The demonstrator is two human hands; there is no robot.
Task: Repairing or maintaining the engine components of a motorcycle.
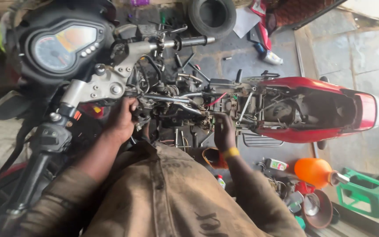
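A person in a worn brown work jacket leans over a stripped red motorcycle (321,83), both hands deep in the exposed frame. The tank and seat are already off (bare tubes, cables and wiring lie open from the steering head to the tail), while the handlebar (172,44) and instrument cluster (62,46) remain mounted; the engine area looks far from reassembled. The left hand (121,120) curls its fingers around parts just behind the steering head, gripping them, though exactly what it holds cannot be told. The right hand (223,131), a yellow band at the wrist, presses bunched fingers up into the mid-frame components. An orange funnel (314,171), bottles and a spare tyre (211,15) lie on the floor nearby.
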